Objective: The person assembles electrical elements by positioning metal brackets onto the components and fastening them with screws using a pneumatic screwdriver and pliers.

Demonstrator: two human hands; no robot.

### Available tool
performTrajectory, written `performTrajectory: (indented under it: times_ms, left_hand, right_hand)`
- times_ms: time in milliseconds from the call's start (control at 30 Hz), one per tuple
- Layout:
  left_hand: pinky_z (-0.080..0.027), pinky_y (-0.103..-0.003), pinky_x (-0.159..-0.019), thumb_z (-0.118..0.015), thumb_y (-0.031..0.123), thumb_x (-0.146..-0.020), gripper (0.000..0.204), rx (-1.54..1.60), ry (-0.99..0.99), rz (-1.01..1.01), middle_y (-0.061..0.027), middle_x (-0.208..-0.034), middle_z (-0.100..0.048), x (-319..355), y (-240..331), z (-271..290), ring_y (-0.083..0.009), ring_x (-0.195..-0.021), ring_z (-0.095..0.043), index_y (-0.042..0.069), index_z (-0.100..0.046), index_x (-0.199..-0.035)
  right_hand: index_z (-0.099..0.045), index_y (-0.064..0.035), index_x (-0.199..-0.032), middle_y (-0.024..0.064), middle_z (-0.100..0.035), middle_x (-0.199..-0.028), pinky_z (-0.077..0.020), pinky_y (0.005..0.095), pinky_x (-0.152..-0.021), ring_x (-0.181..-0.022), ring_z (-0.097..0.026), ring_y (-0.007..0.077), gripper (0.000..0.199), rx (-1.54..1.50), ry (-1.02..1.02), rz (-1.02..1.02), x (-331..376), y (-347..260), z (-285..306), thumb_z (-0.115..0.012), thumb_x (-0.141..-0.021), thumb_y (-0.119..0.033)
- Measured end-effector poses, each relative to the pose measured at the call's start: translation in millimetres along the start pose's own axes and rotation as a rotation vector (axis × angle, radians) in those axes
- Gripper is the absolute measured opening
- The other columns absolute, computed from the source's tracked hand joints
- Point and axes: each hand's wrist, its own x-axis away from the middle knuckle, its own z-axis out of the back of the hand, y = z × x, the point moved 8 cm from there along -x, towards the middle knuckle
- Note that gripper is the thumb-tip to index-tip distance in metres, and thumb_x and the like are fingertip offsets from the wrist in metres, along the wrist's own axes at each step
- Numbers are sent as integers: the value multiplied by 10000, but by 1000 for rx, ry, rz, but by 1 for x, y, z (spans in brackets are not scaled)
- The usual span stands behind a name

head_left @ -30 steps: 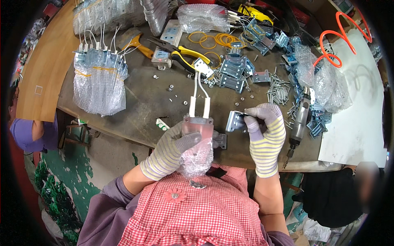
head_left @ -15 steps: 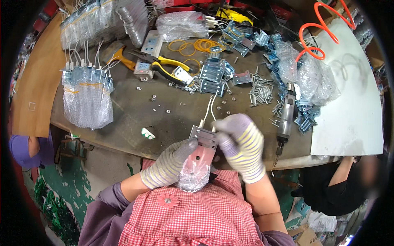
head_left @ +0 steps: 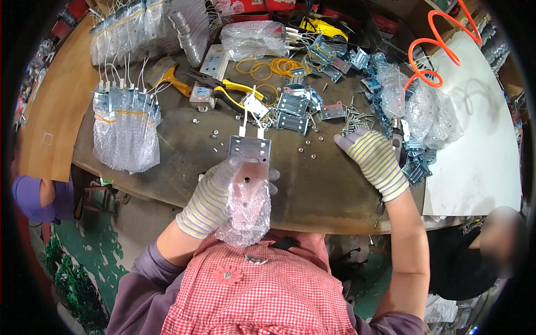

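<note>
My left hand (head_left: 215, 192) is wrapped round a bubble-wrapped metal plate (head_left: 245, 192). A blue-silver bracket (head_left: 249, 149) lies across its top end, and two white wires rise from there. My right hand (head_left: 375, 162), empty as far as I can see, reaches to the pile of screws (head_left: 357, 118) with its thumb a little apart from the fingers. Whether a screw is touched at the fingertips is hard to make out. Both hands wear striped knit gloves. A power screwdriver (head_left: 397, 137) is mostly hidden behind my right hand.
Loose metal brackets (head_left: 293, 105), small nuts (head_left: 314, 157) and yellow-handled pliers (head_left: 229, 95) lie across the table. Wrapped units (head_left: 125, 139) stand at left, with more stacked behind. Rubber bands (head_left: 287, 67) lie far back. An orange coiled hose (head_left: 413, 50) hangs at right. Other people sit at both sides.
My right hand has left the bracket and moved right to the screws, covering much of the screwdriver. My left hand has shifted the wrapped plate left and farther over the table.
</note>
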Motion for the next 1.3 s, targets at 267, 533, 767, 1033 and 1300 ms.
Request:
performTrajectory:
  times_ms: [267, 533, 767, 1033, 1300]
  left_hand:
    - [-552, -355, -841, -593, 572, -901, 716, 93, -49, 101, -182, -1159, -646, 0, -26, -15, -259, -979, -665, -8, -507, -1311]
    - [-531, -312, -842, -560, 488, -954, 570, -12, 30, 20, -104, -1092, -649, -2, -35, 4, -182, -940, -643, 14, -543, -1272]
    - [-490, -271, -870, -543, 485, -966, 537, -98, 15, 33, -49, -1060, -640, 3, -35, -9, -126, -947, -598, 17, -579, -1226]
    - [-539, -321, -824, -553, 451, -968, 514, -45, -6, 51, -97, -1069, -662, 3, -45, -6, -196, -916, -659, -3, -582, -1207]
    - [-467, -261, -851, -502, 364, -1006, 368, 83, -57, 26, -18, -1020, -619, 8, -40, -20, -98, -915, -569, 39, -582, -1158]
  right_hand:
    - [-637, -82, -1034, 115, -617, -864, -499, 370, -677, -778, -605, 283, 352, -106, 93, 22, -16, -14, -1, -691, -692, -20]
    - [-638, -46, -932, 3, -622, -892, -448, 213, -708, -776, -540, 51, 189, -1677, 610, -543, -16, -79, 13, -653, -792, 80]
    - [-652, -57, -876, 84, -632, -831, -489, 309, -678, -750, -617, 214, 190, -1051, 709, -405, -10, -94, 38, -709, -719, 35]
    - [-668, -37, -917, 85, -656, -845, -502, 293, -700, -762, -634, 192, 196, -1134, 534, -621, 2, -91, 34, -726, -750, 49]
    - [-748, -79, -918, 93, -680, -1010, -514, 333, -797, -932, -632, 274, 205, -833, 477, -415, -21, -97, 57, -780, -716, -84]
